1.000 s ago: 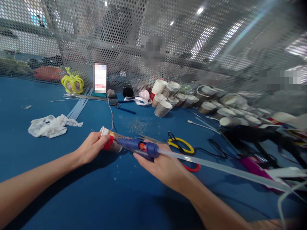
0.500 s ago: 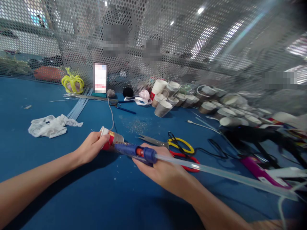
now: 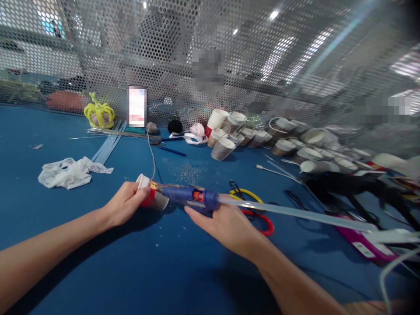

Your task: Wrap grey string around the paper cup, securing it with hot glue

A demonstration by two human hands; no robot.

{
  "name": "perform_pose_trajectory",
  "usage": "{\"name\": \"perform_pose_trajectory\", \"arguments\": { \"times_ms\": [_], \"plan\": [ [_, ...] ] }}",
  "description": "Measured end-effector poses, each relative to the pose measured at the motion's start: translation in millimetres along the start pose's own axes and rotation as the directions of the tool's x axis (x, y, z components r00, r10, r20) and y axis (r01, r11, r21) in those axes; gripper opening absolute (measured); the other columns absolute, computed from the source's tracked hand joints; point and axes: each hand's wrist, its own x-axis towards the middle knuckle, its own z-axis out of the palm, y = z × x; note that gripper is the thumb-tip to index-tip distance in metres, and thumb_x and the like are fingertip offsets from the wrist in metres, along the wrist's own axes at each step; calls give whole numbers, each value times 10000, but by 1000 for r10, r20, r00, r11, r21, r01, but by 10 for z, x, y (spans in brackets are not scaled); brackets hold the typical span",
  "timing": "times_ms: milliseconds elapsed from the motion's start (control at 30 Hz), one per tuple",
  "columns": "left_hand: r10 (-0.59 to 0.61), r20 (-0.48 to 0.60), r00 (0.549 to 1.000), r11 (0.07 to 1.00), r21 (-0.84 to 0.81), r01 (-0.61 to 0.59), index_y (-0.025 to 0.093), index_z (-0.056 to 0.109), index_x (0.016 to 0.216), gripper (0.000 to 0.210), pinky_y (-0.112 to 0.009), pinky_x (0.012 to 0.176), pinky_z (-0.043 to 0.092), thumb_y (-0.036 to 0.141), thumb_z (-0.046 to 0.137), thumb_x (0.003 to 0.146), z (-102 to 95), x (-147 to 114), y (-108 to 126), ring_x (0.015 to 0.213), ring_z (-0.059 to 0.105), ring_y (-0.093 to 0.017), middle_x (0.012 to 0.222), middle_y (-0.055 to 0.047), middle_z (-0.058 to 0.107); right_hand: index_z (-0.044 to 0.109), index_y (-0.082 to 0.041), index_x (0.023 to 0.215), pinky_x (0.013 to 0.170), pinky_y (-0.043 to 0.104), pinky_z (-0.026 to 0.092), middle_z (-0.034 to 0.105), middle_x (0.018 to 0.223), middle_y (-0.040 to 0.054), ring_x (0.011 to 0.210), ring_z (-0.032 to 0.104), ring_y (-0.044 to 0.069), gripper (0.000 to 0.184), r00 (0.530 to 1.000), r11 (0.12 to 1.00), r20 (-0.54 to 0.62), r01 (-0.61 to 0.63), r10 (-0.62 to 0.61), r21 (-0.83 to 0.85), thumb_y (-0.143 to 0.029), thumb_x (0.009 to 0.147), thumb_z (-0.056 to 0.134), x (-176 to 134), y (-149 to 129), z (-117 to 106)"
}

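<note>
My left hand (image 3: 126, 201) is closed around a small paper cup (image 3: 160, 202), tilted with its white rim toward the upper left. The cup has a red printed band, and grey yarn (image 3: 152, 157) covers its lower part. That strand runs back to a grey yarn ball (image 3: 151, 127). In my right hand (image 3: 229, 223) is a blue glue gun (image 3: 192, 194), its nozzle at the cup's side; whether it touches I cannot tell. A long clear glue stick (image 3: 288, 211) sticks out of its rear. Scissors (image 3: 267, 224) with red and yellow handles lie partly hidden behind my right hand.
White lace (image 3: 67, 173) and clear glue sticks (image 3: 110, 142) lie at left. A yellow crown-like piece (image 3: 99, 116), a phone (image 3: 137, 107) and a black yarn ball (image 3: 175, 127) stand along the mesh panel (image 3: 177, 57). Several cups (image 3: 223, 148) and a purple power strip (image 3: 361, 243) are at right.
My right hand has shifted the glue gun slightly right and up, so its nozzle shows at the cup's red band. The glue stick's rear end has risen. My left hand has barely moved.
</note>
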Motion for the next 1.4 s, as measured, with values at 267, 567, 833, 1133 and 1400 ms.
{"name": "perform_pose_trajectory", "arguments": {
  "times_ms": [267, 567, 833, 1133, 1400],
  "plan": [
    [101, 12, 995, 978, 181, -102, 135, 439, 530, 320, -207, 473, 297, 312, 298, 757, -12, -17, -11, 479, 320, -89, 505, 31, 368, 556, -184, 680, 453, 213, 350, 508, 538, -12, 473, 458, 98, 169, 1000, 1000, 10, 4, -4, 28, -275, 735, 425, 41, 9, -50],
    [140, 29, 990, 973, 183, -143, 130, 451, 533, 325, -210, 479, 305, 296, 287, 759, -14, -26, -1, 486, 324, -89, 514, 25, 378, 498, -189, 511, 414, 210, 346, 427, 373, -43, 420, 454, 102, 243, 998, 996, 19, -62, 61, 58, -298, 723, 450, 19, 7, -14],
    [132, 24, 991, 973, 186, -135, 140, 414, 519, 318, -207, 462, 288, 297, 281, 762, -14, -22, -2, 478, 307, -85, 509, 31, 347, 538, -184, 683, 480, 208, 373, 546, 603, -10, 518, 497, 100, 125, 1000, 997, 22, -19, 17, 76, -271, 715, 454, 16, -4, -41],
    [114, 9, 993, 982, 149, -114, 121, 485, 535, 338, -210, 479, 322, 302, 300, 752, -7, -23, 18, 480, 364, -94, 509, 16, 428, 509, -184, 658, 513, 220, 377, 547, 628, -4, 539, 492, 110, 136, 1000, 1000, 3, -23, 23, 8, -295, 720, 462, 5, -1, -1],
    [-33, -18, 999, 999, -22, 32, 93, 588, 633, 335, -236, 522, 405, 332, 370, 722, -1, -14, 17, 540, 496, -149, 536, -22, 560, 456, -185, 622, 478, 204, 355, 500, 554, -29, 481, 440, 87, 146, 999, 996, 37, -21, 18, 82, -287, 726, 459, -46, -23, 24]
  ]
}}
